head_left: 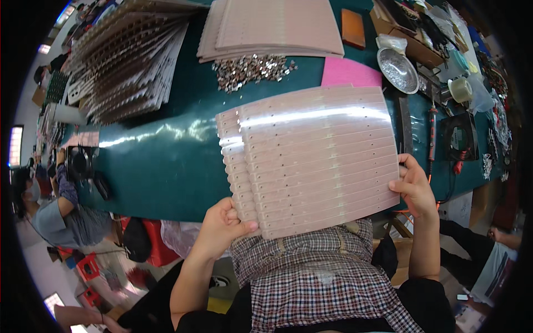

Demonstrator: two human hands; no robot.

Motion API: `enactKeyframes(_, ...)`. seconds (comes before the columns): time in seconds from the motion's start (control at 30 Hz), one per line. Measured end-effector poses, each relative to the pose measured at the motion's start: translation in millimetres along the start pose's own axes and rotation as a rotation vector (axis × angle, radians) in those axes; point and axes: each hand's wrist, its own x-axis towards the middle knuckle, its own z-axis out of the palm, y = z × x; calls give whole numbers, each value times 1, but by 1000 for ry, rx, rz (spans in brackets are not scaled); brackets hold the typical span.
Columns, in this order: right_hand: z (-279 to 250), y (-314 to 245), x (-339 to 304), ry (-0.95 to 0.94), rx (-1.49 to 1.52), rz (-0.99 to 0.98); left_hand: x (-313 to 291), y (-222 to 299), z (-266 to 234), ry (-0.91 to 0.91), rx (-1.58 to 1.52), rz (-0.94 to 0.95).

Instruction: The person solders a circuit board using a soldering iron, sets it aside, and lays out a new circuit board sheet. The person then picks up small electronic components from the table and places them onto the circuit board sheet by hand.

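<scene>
Panels in hand: fanned stack of pale pink strip panels (316,161), held over the near edge of the green table (166,161); about a dozen staggered edges show
Left hand (222,225): closed on the stack's lower left corner, thumb on top
Right hand (413,188): fingers curled round the right edge
Progress: this stack is lifted, not yet set down, I judge
Farther: one heap of small metal parts (250,69), two more pink stacks (272,28), one metal bowl (397,69)

Two hands (225,225), three stacks of pink panels (311,161), one metal bowl (397,69).
</scene>
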Motion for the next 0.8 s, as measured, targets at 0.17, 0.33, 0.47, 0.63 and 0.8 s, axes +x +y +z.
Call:
enactKeyframes(0.17, -16, 4, -8, 61, -36, -65, 7, -6, -9, 10, 102, -6)
enactKeyframes(0.33, -35, 6, -7, 212, 9, -120, 10, 3, -14, -41, 265, 4)
enactKeyframes(0.47, -38, 12, -5, 309, -254, -265, 10, 18, -14, -85, 344, -36)
enactKeyframes(0.63, -18, -8, -1, 553, -1216, -518, 16, 15, -25, -111, 421, -10)
enactKeyframes(0.8, 35, -57, 52, 354, -1145, -824, 16, 26, -24, -132, 490, -6)
